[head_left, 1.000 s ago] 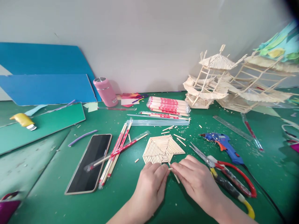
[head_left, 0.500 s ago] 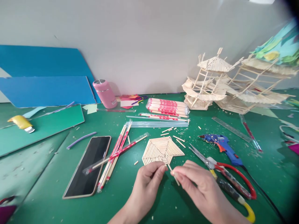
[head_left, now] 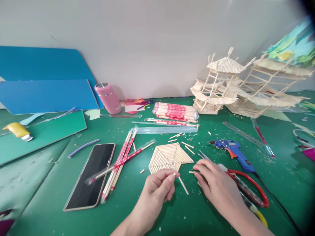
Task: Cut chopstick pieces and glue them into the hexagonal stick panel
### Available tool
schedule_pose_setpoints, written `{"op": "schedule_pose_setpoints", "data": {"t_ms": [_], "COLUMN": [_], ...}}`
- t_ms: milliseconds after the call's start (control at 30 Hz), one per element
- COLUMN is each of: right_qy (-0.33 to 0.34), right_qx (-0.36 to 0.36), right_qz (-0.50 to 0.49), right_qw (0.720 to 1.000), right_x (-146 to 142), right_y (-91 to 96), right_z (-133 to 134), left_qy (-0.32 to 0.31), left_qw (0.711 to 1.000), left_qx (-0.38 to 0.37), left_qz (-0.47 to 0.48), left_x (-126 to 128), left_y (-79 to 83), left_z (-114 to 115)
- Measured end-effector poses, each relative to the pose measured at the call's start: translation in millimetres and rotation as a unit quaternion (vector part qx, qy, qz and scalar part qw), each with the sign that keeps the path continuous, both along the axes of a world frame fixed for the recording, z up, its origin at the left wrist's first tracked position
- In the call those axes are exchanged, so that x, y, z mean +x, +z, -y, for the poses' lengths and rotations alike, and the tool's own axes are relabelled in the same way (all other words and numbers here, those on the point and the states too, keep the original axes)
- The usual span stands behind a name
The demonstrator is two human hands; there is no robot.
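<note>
My left hand point(head_left: 158, 190) is closed in a pinch at the lower edge of a flat panel point(head_left: 169, 157) of wooden sticks laid in nested angles. A small pale stick end shows between its thumb and forefinger. A cut stick point(head_left: 183, 186) lies on the table just right of those fingertips. My right hand point(head_left: 216, 183) is low over the table, fingers apart, partly covering the scissors point(head_left: 258, 193). A short stick bit point(head_left: 191, 172) shows at its fingertips; whether they touch it I cannot tell.
A blue glue gun point(head_left: 233, 152) with a cord lies at the right. Wrapped chopsticks point(head_left: 123, 157) overlap a phone point(head_left: 91, 177) at the left. Behind are a chopstick bundle point(head_left: 174, 111), a pink flask point(head_left: 108, 98) and a stick-built tower point(head_left: 216, 88).
My right hand has moved right, away from the left hand, and its fingers have spread. The cut stick stays on the table. My left hand keeps its pinch.
</note>
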State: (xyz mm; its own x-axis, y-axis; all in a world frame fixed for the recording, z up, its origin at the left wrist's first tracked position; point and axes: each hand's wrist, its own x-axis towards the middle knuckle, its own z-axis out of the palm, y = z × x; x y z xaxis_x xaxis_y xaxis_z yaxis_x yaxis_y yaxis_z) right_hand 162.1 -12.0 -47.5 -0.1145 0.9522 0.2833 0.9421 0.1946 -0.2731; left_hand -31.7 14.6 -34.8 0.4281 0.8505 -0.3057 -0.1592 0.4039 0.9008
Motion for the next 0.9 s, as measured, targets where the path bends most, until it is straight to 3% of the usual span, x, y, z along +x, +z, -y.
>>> {"op": "schedule_pose_setpoints", "data": {"t_ms": [100,167,267,333,600,800,900], "right_qy": [0.022,0.085,0.194,0.225,0.224,0.222,0.211], "right_qx": [0.031,0.039,-0.003,-0.022,-0.076,-0.116,-0.141], "right_qz": [-0.067,-0.148,-0.199,-0.199,-0.199,-0.219,-0.221], "right_qw": [0.997,0.985,0.961,0.954,0.951,0.943,0.942], "right_x": [-4,-10,-19,-24,-29,-32,-28], "right_y": [11.5,21.9,34.2,37.5,25.3,20.5,18.7], "right_z": [2,4,7,9,13,9,5], "left_qy": [-0.031,-0.076,-0.148,-0.178,-0.225,-0.257,-0.226], "left_qw": [0.999,0.996,0.989,0.983,0.966,0.955,0.952], "left_qx": [0.025,0.025,-0.006,-0.034,-0.069,-0.006,0.093], "left_qz": [-0.035,-0.043,-0.024,-0.016,-0.104,-0.148,-0.183], "left_x": [0,1,-1,-4,-15,-19,-22], "left_y": [2.8,4.8,6.4,6.9,12.0,20.6,17.7], "left_z": [0,2,6,8,14,13,9]}}
